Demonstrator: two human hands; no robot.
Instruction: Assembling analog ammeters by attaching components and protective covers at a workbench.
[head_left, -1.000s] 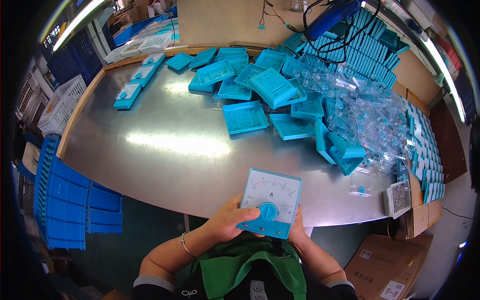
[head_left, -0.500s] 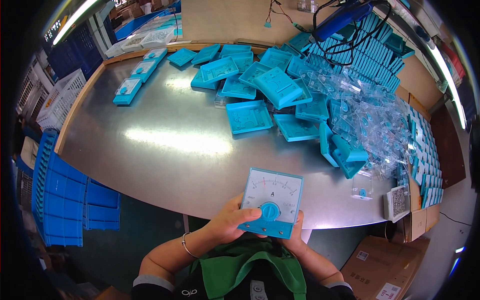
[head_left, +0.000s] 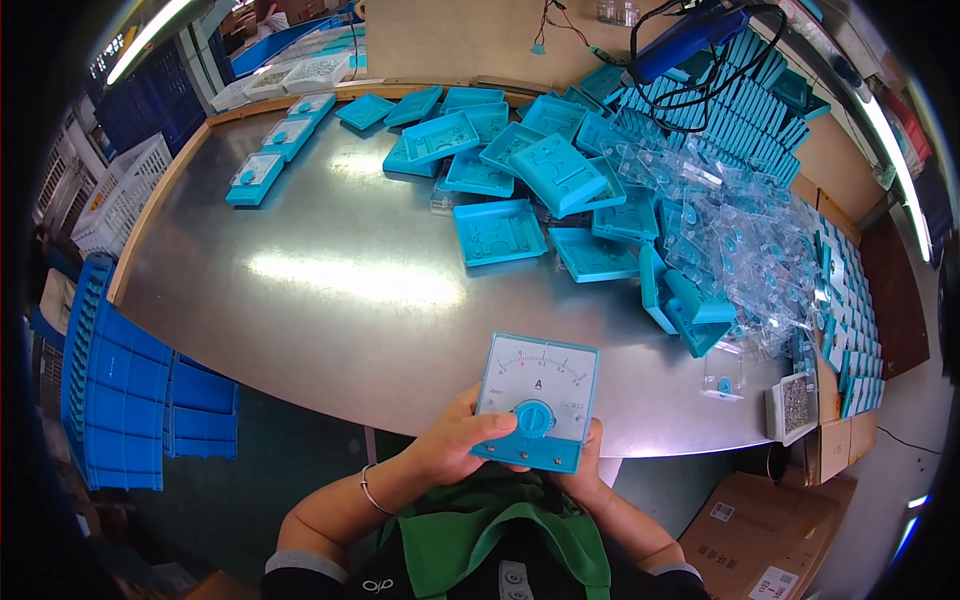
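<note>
An ammeter [head_left: 545, 385] with a white dial face, a red needle, a round blue knob and a blue base is held up over the table's near edge. My left hand [head_left: 458, 440] grips its lower left side, the thumb lying on the front beside the knob. At its lower right side my right hand [head_left: 585, 468] holds on, most of its fingers hidden behind the meter. Beyond the meter, several blue plastic housings [head_left: 500, 232] lie loosely piled on the metal table [head_left: 330, 330].
Clear plastic covers [head_left: 740, 230] are heaped at the right, near a white tray of small metal parts [head_left: 793, 408]. Assembled meters [head_left: 254, 180] line the far left. A blue power tool [head_left: 690, 42] hangs at the back right. Blue crates [head_left: 120, 390] stand left of the table.
The ammeter has shifted slightly to the left in both hands, with a small tilt. The grip looks the same, and the things on the table have stayed put.
</note>
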